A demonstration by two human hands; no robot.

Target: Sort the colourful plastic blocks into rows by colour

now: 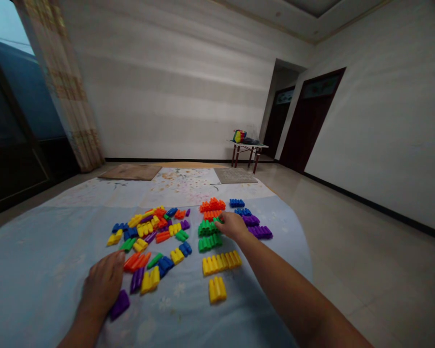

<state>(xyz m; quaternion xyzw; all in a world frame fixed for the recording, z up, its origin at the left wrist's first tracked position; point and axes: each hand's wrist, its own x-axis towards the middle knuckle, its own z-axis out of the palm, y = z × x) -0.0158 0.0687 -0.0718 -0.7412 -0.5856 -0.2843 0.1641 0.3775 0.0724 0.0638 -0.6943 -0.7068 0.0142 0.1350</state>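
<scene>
My left hand [103, 282] lies on the cloth with its fingers stretched forward, holding nothing that I can see. Close to its wrist is a purple block [119, 304], and just past its fingertips an orange ribbed block [137, 262]. My right hand [232, 225] reaches to the sorted rows, fingers closed at the end of a green ribbed block [207, 227]. Another green row [209, 242] is nearer me, and orange rows [212, 205] lie beyond. Yellow [222, 263], purple [260, 232] and blue rows [237, 203] surround that hand.
A mixed spread of coloured blocks [145, 229] covers the left middle of the table. Light blue floral cloth [174, 314] lies under everything. Two mats, one brown [132, 172] and one grey [235, 175], are at the far edge. A small table [252, 145] stands by the wall.
</scene>
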